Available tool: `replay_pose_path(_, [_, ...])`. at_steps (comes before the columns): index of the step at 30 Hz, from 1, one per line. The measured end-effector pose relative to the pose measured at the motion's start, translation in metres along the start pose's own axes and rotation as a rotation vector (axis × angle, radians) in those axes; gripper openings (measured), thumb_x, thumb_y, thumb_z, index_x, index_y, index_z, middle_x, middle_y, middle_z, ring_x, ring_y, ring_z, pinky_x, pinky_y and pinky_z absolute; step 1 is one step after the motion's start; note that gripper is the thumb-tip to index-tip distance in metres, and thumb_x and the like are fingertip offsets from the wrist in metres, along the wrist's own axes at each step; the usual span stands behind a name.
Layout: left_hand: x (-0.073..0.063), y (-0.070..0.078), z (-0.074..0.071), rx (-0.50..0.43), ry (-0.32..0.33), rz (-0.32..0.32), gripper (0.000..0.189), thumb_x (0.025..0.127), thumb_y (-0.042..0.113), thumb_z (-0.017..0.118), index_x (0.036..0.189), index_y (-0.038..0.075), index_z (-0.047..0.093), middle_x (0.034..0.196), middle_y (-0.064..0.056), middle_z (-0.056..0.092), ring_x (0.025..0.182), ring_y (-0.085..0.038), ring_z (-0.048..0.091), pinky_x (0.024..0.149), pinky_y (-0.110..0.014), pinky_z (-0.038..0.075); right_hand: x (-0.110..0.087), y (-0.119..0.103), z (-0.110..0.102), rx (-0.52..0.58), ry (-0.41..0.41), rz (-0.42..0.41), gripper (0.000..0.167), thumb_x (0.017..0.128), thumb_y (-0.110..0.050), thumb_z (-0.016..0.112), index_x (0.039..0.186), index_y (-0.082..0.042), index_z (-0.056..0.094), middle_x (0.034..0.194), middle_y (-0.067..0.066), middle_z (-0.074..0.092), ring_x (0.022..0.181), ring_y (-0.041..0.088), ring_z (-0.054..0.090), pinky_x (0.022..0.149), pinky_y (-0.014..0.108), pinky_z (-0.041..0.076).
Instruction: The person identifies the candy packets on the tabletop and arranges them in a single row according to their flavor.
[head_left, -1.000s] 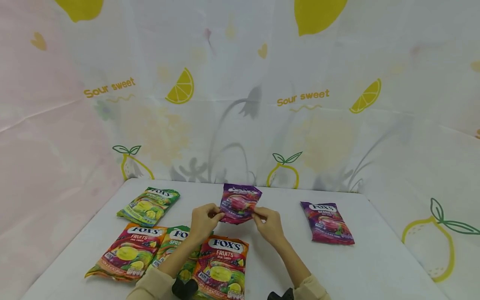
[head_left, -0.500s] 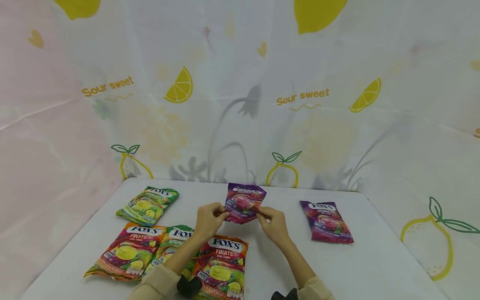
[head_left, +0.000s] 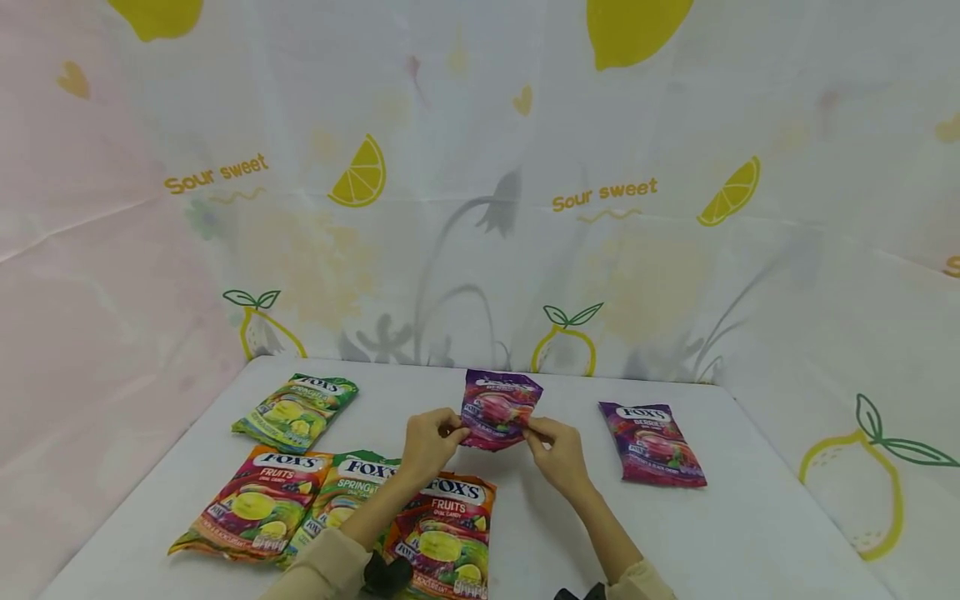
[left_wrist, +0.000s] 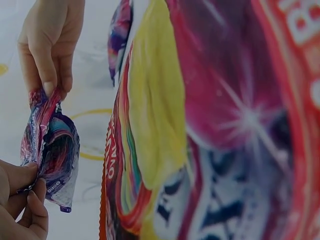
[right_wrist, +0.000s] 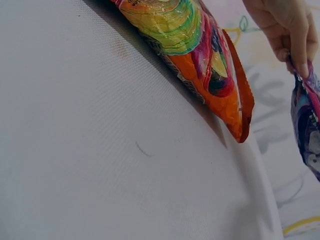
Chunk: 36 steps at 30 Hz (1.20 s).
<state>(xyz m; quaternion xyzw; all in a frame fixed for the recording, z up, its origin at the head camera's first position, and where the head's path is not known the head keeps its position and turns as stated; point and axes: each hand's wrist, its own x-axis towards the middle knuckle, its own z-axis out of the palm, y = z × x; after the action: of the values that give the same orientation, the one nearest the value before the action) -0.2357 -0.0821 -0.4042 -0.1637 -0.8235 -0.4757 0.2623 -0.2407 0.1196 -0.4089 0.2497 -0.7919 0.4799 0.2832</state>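
Above the white table, both hands hold a purple berries candy bag [head_left: 498, 408] by its lower edges. My left hand [head_left: 431, 444] pinches its left side between thumb and finger, while my right hand [head_left: 560, 457] pinches its right side. In the left wrist view, the right hand [left_wrist: 52, 42] grips the upper end of the purple bag [left_wrist: 62, 150] and the left hand [left_wrist: 22, 200] pinches its lower end. The right wrist view shows the left hand [right_wrist: 290, 27] with part of the bag [right_wrist: 307, 130]; the right hand is out of that frame.
Another purple berries bag [head_left: 654, 446] lies on the right of the table [head_left: 600, 533]. At left lie a green candy bag [head_left: 298, 411], an orange-red fruits bag [head_left: 257, 504] and a second green bag [head_left: 337, 500]. A second fruits bag [head_left: 442, 537] lies partly under the left forearm.
Both hands have shifted a little to the right, carrying the purple candy bag along. Their pinch on it looks the same, and the other bags lie where they were.
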Motion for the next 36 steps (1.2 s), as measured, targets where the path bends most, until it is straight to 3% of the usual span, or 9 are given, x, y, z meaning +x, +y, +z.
replay_pose_path(17, [0.005,0.007,0.014,-0.018,-0.021,0.047,0.012,0.074,-0.006,0.074,0.067,0.0,0.066,0.069,-0.01,0.067,0.056,-0.012,0.054,0.052,-0.02,0.045,-0.004,0.004,-0.015,-0.046,0.038,-0.008,0.017,0.073,0.019,0.065,0.089,0.015,0.068,0.084,0.026,0.068,0.074,0.034,0.067,0.064,0.033,0.056])
replay_pose_path(30, [0.003,0.011,0.028,-0.023,-0.033,0.067,0.011,0.075,-0.003,0.074,0.069,0.0,0.066,0.067,-0.008,0.066,0.055,-0.006,0.047,0.05,-0.019,0.042,-0.008,0.012,-0.028,-0.081,0.055,0.01,0.02,0.071,0.022,0.064,0.09,0.016,0.068,0.085,0.026,0.068,0.074,0.011,0.066,0.063,0.029,0.055])
replay_pose_path(36, [0.003,0.015,0.033,-0.032,-0.032,0.07,0.011,0.075,-0.004,0.074,0.069,0.0,0.067,0.067,-0.008,0.067,0.055,-0.006,0.049,0.05,-0.018,0.042,-0.009,0.013,-0.033,-0.09,0.046,0.038,0.018,0.073,0.02,0.064,0.09,0.016,0.068,0.088,0.027,0.068,0.077,0.025,0.068,0.065,0.031,0.056])
